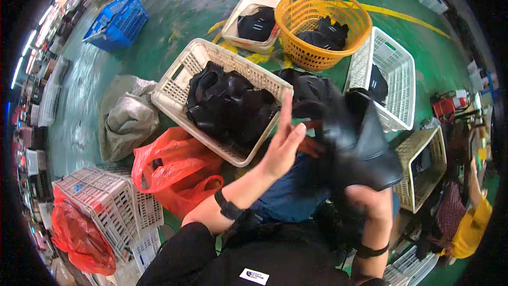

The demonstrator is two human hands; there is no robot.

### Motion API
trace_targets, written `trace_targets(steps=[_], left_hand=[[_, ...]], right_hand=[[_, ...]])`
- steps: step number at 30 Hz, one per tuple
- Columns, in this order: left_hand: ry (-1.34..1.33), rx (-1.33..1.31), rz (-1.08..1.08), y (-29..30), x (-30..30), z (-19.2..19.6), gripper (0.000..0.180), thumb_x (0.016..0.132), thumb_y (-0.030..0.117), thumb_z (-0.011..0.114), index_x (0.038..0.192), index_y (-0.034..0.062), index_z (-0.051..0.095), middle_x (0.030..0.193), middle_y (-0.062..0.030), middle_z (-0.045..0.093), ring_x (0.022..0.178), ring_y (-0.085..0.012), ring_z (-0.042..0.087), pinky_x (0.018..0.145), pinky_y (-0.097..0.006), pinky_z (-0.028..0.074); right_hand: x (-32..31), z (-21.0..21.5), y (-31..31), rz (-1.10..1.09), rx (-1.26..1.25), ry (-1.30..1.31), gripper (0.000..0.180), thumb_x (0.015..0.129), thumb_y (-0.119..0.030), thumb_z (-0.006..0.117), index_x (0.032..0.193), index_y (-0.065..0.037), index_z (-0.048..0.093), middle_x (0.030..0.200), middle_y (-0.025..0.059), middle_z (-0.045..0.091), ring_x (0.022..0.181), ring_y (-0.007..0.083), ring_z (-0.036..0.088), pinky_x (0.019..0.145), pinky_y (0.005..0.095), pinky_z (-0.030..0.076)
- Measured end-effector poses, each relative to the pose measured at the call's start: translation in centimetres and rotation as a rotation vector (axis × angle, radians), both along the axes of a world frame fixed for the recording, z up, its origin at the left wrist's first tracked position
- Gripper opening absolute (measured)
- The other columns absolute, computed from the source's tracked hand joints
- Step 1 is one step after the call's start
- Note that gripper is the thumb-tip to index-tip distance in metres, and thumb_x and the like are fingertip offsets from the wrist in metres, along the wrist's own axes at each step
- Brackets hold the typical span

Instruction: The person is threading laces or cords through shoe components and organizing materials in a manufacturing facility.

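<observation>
My right hand [373,201] grips the lower edge of a shiny black leather-like piece [365,143], raised over my lap and smeared by motion. My left hand [283,151] is just left of that piece, its index finger stretched out and thumb apart, with nothing seen in it. Part of its fingers is blurred against the dark material. Beyond the left hand, a cream plastic crate [203,47] holds a heap of similar black pieces [227,103]. Another dark piece [312,90] lies to the right of that crate, partly hidden.
A yellow round basket [323,61], a cream tub [246,42] and a white crate [405,85] hold black pieces. Red plastic bags [174,161], a grey sack [127,119] and stacked crates [106,196] are at left. A blue crate [119,21] stands far left; a beige crate [434,175] is right.
</observation>
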State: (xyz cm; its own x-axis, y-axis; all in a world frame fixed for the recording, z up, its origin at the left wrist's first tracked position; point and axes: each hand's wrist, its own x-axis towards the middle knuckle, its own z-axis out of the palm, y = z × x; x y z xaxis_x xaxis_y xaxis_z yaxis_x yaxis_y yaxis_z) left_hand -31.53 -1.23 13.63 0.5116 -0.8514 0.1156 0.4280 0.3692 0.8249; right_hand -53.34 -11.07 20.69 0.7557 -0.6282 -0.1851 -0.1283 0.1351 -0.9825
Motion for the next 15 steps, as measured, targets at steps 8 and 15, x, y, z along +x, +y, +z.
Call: trace_targets(steps=[8, 15], left_hand=[[-0.651, 1.010, 0.333, 8.1, 20.3, -23.9, 0.040, 0.090, 0.018, 0.060, 0.124, -0.0024, 0.061, 0.115, -0.0166, 0.068, 0.105, -0.0253, 0.066, 0.091, -0.034, 0.051], [-0.050, 0.846, 0.333, 4.7, 20.0, -27.0, 0.046, 0.089, 0.022, 0.063, 0.128, -0.0006, 0.061, 0.110, -0.0109, 0.067, 0.090, -0.0185, 0.063, 0.078, -0.030, 0.051]], right_hand=[[-7.4, 0.2, -1.9, -0.681, 0.190, -0.348, 0.076, 0.079, -0.039, 0.061, 0.138, 0.007, 0.045, 0.131, 0.0238, 0.055, 0.116, 0.0356, 0.057, 0.101, 0.0434, 0.046], [-5.4, -0.7, -1.2, -0.983, 0.270, -0.110, 0.056, 0.084, -0.034, 0.062, 0.119, 0.009, 0.058, 0.110, 0.0210, 0.066, 0.097, 0.0324, 0.066, 0.089, 0.0411, 0.054]])
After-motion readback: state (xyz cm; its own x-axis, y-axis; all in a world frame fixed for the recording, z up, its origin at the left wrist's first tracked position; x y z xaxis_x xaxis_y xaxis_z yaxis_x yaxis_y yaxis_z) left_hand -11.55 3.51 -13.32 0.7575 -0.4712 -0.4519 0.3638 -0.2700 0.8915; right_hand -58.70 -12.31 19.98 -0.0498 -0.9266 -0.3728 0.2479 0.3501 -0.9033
